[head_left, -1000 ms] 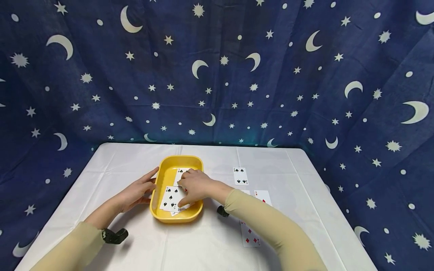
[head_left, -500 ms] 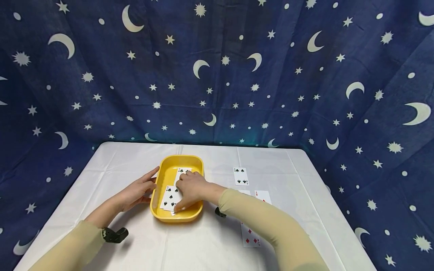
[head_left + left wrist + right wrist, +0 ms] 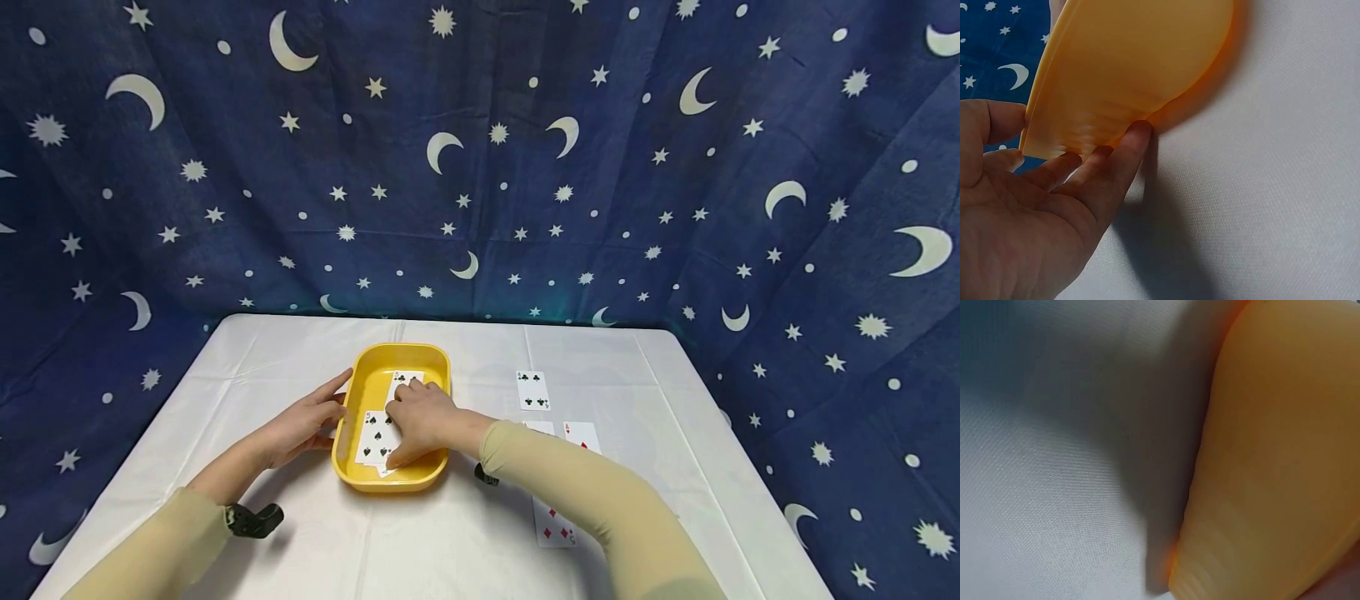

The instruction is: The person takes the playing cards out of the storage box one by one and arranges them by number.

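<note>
A yellow tray [image 3: 362, 379] stands on the white table with several playing cards inside. My left hand [image 3: 300, 429] touches its left side; in the left wrist view the extended fingers [image 3: 1119, 159] lie against the outer wall, the thumb at the rim. My right hand [image 3: 427, 421] reaches over the right rim and holds the five of spades [image 3: 372, 439] by its right part, with fingertips at the upper edge and thumb at the lower corner. A clubs card [image 3: 402, 380] lies above it, partly under the fingers. The right wrist view shows mostly the tray's outer wall [image 3: 1272, 456].
Right of the tray lie a four of clubs [image 3: 533, 390], a red ace [image 3: 581, 434], a five of diamonds [image 3: 552, 527] and a white card [image 3: 540, 427], mostly behind the right sleeve [image 3: 592, 492]. A dark starry cloth [image 3: 480, 208] hangs beyond the table.
My right hand has shifted slightly left and covers more of the five of spades, which has moved a little. The left hand and the tray have stayed in place.
</note>
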Motion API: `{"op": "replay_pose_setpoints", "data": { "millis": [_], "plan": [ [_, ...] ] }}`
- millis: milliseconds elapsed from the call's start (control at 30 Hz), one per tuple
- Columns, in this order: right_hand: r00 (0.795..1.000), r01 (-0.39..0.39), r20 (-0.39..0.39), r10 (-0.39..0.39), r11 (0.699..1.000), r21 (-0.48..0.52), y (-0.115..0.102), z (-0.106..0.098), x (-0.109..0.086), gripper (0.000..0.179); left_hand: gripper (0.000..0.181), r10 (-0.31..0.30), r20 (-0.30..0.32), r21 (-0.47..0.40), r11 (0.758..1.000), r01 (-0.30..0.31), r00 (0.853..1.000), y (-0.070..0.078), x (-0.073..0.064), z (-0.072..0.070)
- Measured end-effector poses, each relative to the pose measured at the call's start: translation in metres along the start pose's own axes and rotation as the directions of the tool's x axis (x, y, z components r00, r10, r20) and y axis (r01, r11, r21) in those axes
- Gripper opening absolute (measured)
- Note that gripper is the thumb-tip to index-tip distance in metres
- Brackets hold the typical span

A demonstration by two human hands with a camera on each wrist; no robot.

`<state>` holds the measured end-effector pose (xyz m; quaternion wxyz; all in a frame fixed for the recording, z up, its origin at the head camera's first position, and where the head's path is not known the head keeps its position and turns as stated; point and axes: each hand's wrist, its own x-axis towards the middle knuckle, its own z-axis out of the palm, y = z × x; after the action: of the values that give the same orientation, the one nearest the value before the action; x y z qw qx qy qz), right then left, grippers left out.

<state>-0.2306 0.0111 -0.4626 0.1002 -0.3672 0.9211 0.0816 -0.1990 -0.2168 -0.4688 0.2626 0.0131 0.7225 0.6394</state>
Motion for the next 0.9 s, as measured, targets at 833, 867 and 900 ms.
{"op": "replay_pose_setpoints", "data": {
  "millis": [833, 867, 900],
  "plan": [
    [0.993, 0.100, -0.058, -0.098, 0.994, 0.035, 0.008, -0.008, -0.008, 0.080, 0.077, 0.021, 0.011, 0.005, 1.000, -0.021, 1.000, 0.000, 0.000, -0.001],
    [0.993, 0.100, -0.063, -0.098, 0.994, 0.036, 0.010, -0.010, -0.010, 0.080, 0.077, 0.022, 0.010, 0.008, 1.000, -0.022, 1.000, 0.000, 0.000, -0.001],
    [0.993, 0.099, -0.068, -0.097, 0.994, 0.037, 0.012, -0.012, -0.011, 0.080, 0.077, 0.022, 0.010, 0.009, 1.000, -0.022, 1.000, 0.000, -0.001, -0.001]
  ]
}}
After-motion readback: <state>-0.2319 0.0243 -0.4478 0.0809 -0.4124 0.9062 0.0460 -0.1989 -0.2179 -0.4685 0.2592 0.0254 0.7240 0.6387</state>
